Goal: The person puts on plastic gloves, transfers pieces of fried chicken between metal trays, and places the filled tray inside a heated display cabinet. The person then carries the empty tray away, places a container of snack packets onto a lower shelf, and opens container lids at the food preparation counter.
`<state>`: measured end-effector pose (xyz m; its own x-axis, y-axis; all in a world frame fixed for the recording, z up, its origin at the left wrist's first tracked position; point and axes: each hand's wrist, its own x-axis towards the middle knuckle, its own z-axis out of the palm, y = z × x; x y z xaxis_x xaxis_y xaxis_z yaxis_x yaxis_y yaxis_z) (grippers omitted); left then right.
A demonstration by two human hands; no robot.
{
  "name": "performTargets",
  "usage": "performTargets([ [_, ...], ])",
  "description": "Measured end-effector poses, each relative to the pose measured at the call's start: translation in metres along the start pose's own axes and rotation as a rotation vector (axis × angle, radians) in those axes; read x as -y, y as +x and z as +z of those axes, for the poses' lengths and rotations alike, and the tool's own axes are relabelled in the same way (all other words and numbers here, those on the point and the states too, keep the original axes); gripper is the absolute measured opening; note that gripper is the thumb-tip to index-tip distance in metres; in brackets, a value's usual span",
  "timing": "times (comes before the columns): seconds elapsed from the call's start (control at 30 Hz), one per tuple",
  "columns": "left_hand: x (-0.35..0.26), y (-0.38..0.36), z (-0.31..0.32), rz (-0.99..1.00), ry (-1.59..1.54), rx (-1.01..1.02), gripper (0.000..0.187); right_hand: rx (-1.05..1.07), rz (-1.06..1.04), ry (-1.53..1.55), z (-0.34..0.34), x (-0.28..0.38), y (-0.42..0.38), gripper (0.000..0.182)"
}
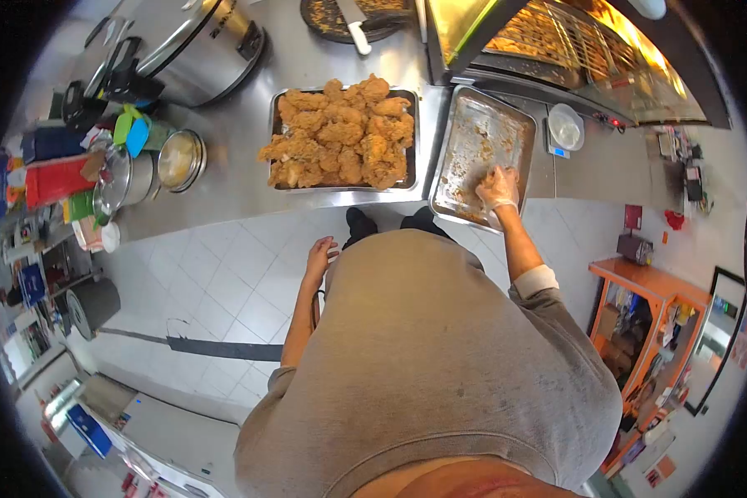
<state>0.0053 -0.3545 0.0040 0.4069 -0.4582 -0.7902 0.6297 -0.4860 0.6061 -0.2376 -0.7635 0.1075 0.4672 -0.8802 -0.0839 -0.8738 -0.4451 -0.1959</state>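
My right hand point(498, 189), in a clear plastic glove, is over the near right part of a metal tray point(466, 153) scattered with brown crumbs and greasy bits. Its fingers are bunched together, and what they hold, if anything, is hidden. To the left of that tray, a second metal tray point(417, 170) is heaped with fried chicken pieces point(340, 137). Bare and low beside my body, my left hand point(321, 256) hangs in front of the counter with its fingers loosely stretched, touching nothing I can see.
A glass display warmer point(573, 50) stands at the back right, near a small scale with a clear bowl point(565, 129). A white-handled knife point(357, 33) lies on a dark round board. At left are a large cooker point(199, 58) and metal pots point(178, 162). White floor tiles point(232, 266) show below.
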Motion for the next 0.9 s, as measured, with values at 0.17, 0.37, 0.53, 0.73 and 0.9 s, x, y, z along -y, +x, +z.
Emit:
performTargets([
  [0.17,-0.008,-0.012,-0.015,0.005,-0.024,-0.067,0.041,0.122,-0.104,0.182,-0.017,0.061,0.046,0.045],
  [0.37,-0.010,-0.020,-0.040,-0.031,-0.059,-0.116,0.040,0.302,-0.655,0.320,-0.081,0.238,0.064,0.056],
  [0.53,0.005,-0.015,-0.060,0.010,-0.130,-0.139,0.039,0.287,-1.142,-0.156,-0.060,0.397,0.080,0.044],
  [0.73,0.019,-0.039,-0.080,0.002,-0.265,-0.274,0.041,0.599,-1.218,-0.385,0.007,0.468,0.105,0.073],
  [0.9,0.047,-0.057,-0.088,-0.058,-0.419,-0.299,0.040,0.670,-1.121,-0.225,0.023,0.471,0.118,0.075],
])
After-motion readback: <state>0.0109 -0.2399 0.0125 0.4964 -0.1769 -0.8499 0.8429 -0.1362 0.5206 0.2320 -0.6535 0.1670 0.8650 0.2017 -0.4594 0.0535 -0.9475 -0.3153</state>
